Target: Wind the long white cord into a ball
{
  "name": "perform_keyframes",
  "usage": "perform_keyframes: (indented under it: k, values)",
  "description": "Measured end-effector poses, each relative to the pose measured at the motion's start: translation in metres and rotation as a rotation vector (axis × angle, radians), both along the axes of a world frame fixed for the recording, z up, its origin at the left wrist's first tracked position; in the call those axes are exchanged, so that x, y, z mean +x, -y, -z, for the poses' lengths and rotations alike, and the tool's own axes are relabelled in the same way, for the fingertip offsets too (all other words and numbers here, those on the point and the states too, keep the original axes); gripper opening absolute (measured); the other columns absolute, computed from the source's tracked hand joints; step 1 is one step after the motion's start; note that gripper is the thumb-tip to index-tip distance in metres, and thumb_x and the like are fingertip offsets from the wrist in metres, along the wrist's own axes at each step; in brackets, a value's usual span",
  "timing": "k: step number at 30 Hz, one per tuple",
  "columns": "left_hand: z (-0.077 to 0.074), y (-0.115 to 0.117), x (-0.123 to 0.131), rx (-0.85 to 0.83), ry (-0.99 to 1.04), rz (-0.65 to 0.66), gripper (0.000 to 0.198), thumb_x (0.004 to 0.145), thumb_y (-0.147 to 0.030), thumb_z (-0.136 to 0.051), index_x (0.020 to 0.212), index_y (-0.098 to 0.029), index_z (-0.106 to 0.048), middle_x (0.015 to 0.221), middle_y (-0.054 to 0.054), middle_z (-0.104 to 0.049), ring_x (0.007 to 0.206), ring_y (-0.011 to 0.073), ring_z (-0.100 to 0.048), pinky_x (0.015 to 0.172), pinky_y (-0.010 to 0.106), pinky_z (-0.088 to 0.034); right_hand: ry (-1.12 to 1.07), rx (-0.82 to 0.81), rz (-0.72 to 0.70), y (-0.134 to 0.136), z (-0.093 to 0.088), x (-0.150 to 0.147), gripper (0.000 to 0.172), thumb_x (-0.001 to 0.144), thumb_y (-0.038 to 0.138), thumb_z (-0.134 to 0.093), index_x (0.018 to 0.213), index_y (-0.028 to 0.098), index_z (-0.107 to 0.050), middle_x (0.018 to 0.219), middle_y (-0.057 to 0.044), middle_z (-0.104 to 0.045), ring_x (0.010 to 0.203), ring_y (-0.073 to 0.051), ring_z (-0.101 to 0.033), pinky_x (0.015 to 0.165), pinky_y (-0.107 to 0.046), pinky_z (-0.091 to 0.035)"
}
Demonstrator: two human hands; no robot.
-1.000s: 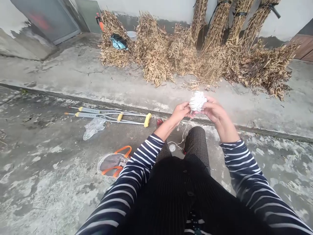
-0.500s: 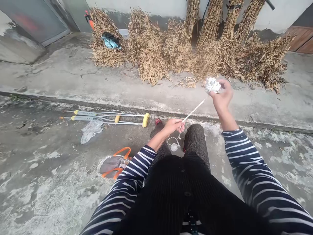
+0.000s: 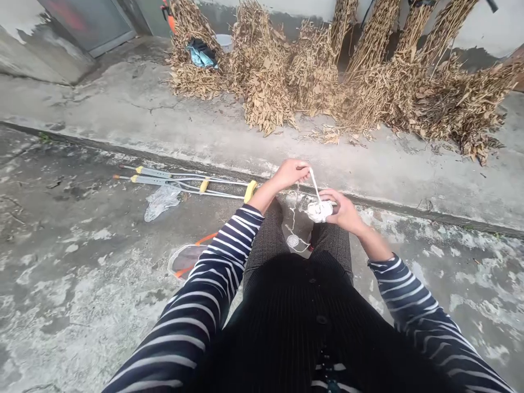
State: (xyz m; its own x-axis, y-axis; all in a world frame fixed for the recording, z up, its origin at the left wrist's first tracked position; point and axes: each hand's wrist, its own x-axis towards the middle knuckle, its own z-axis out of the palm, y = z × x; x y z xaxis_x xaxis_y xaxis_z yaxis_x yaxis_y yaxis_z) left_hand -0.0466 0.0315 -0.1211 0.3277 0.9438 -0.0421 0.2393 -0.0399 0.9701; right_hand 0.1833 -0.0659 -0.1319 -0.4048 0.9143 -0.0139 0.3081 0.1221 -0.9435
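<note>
On the ground at far left I see the crutches (image 3: 192, 184) lying flat near the step (image 3: 229, 170), a plastic bag (image 3: 161, 199) just beside them and an orange-handled bag (image 3: 186, 261) nearer my left sleeve. My left hand (image 3: 291, 173) is raised over my knees, fingers pinching the string (image 3: 314, 185) – a short taut run slants down from it to the ball (image 3: 320, 210). My right hand (image 3: 343, 210) cups the ball, fingers curled round it, just above my right knee. A loose tail hangs from the left hand to a small coil (image 3: 293, 240) on the ground between my legs. I judge this to be mid-wrap – next calls for laying the taut length around the ball while keeping tension
</note>
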Motion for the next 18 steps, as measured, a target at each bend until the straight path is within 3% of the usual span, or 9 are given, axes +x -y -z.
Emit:
perform_keyframes:
  k: [5, 8, 13, 18]
  values:
    - [0.06, 0.023, 0.013, -0.213, 0.077, 0.043, 0.015, 0.089, -0.021, -0.065, 0.085, -0.01, -0.075, 0.075, 0.005, -0.074, 0.067, 0.0126, -0.066, 0.065, 0.026, -0.055, -0.383, -0.054, 0.236, 0.0, -0.031, -0.001, 0.074, 0.055, 0.014, -0.083, 0.124, 0.027, -0.062, 0.112, -0.004, -0.071, 0.106, -0.023, -0.066, 0.083, -0.035, -0.06]
    - [0.08, 0.049, 0.02, -0.301, 0.207, 0.072, 0.017, 0.089, -0.026, -0.069, 0.085, -0.01, -0.072, 0.074, 0.005, -0.072, 0.067, 0.0127, -0.068, 0.066, 0.025, -0.055, -0.504, -0.079, 0.37, -0.019, -0.038, 0.003, 0.065, 0.053, 0.016, -0.083, 0.114, 0.025, -0.067, 0.118, -0.005, -0.07, 0.11, -0.026, -0.066, 0.086, -0.041, -0.063]
    - [0.087, 0.066, 0.018, -0.386, 0.302, 0.06, 0.018, 0.092, -0.026, -0.067, 0.084, -0.01, -0.069, 0.074, 0.006, -0.072, 0.068, 0.012, -0.069, 0.067, 0.025, -0.057, -0.581, -0.07, 0.576, -0.061, -0.063, 0.016, 0.048, 0.056, 0.009, -0.078, 0.1, 0.022, -0.063, 0.116, -0.004, -0.069, 0.098, -0.022, -0.07, 0.083, -0.043, -0.064]
    - [0.087, 0.056, 0.005, -0.369, 0.289, 0.056, 0.016, 0.09, -0.024, -0.068, 0.084, -0.009, -0.07, 0.075, 0.007, -0.072, 0.069, 0.0119, -0.069, 0.067, 0.024, -0.057, -0.589, 0.279, 0.804, -0.097, -0.113, 0.039, 0.045, 0.061, -0.001, -0.066, 0.098, 0.02, -0.053, 0.113, -0.005, -0.067, 0.099, -0.02, -0.068, 0.083, -0.042, -0.063]
